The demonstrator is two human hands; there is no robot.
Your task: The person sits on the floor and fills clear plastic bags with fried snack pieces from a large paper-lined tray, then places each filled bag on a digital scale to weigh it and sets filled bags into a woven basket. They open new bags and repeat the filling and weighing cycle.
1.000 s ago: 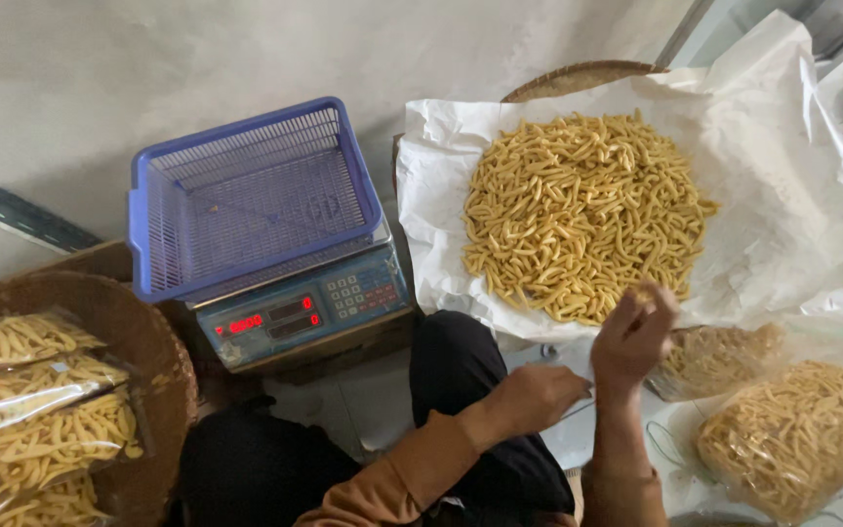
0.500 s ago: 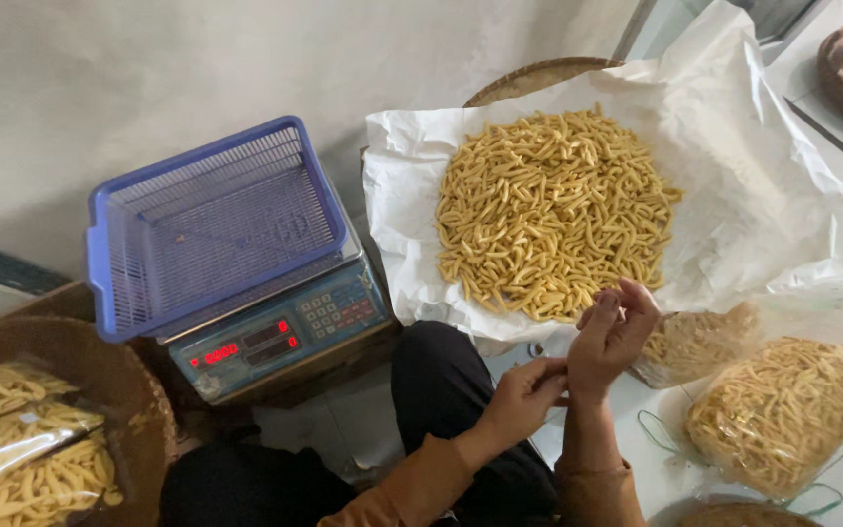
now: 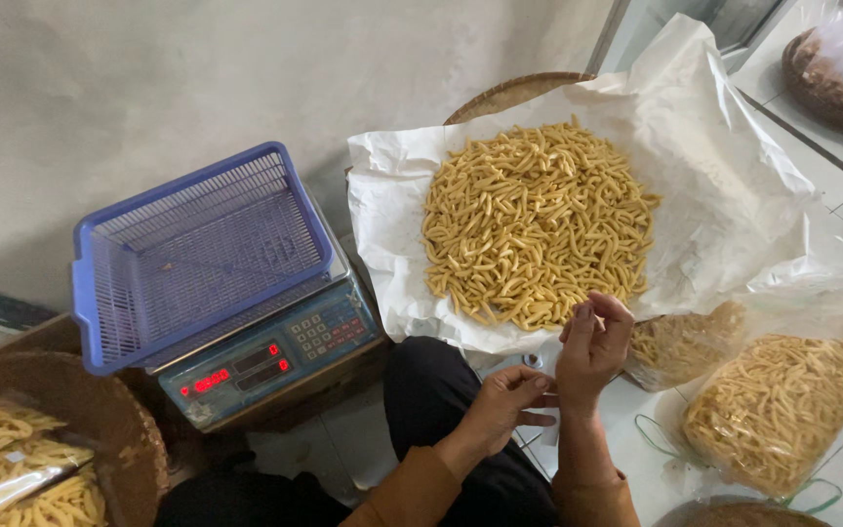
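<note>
Matt crinkled white paper (image 3: pixel 714 185) under dry rough yellow snack sticks (image 3: pixel 539 220), blue plastic mesh basket (image 3: pixel 197 254) on scale (image 3: pixel 265 361) w/ smooth metal top, glossy clear plastic bags (image 3: pixel 792 400).

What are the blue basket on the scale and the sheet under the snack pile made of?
Blue basket: looks like moulded plastic, an even matte blue with a fine open grid. Sheet: probably thin white paper, matte and heavily creased; a coating cannot be ruled out.
</note>
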